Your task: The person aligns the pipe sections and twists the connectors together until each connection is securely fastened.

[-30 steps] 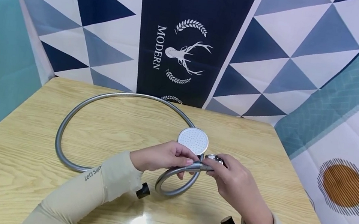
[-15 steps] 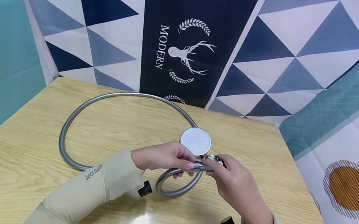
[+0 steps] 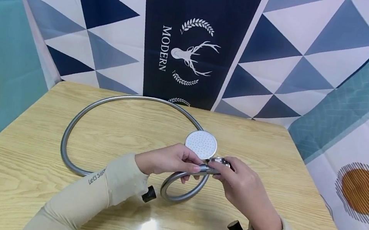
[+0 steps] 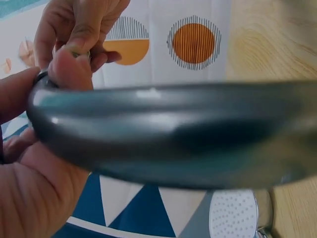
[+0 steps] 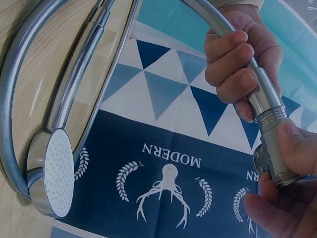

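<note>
Your left hand (image 3: 176, 161) sits just on the near side of the round shower head with a white dotted face and chrome rim (image 3: 201, 144), its grip curled round the end of the grey, glossy, flexible hose (image 3: 63, 138), where the smooth silver cylindrical sleeve (image 5: 264, 91) begins. Your right hand (image 3: 240, 178), near and to the right of the shower head, has its grip narrowed on the short chrome fitting with a round side part (image 5: 275, 153), pinched between thumb and fingers. The sleeve and fitting stand in line, with a band of bare thread showing between them in the right wrist view.

The hose makes a small loop on the near side of the shower head, and its wide loop spreads on the table to the left. The shower head lies spray face up on the light wood-grain table (image 3: 126, 134). A black wrist mount (image 3: 149, 194) shows under your left cuff. Beyond the shower head hangs a blue, white and navy triangle-patterned cloth with a white deer head (image 3: 192, 57).
</note>
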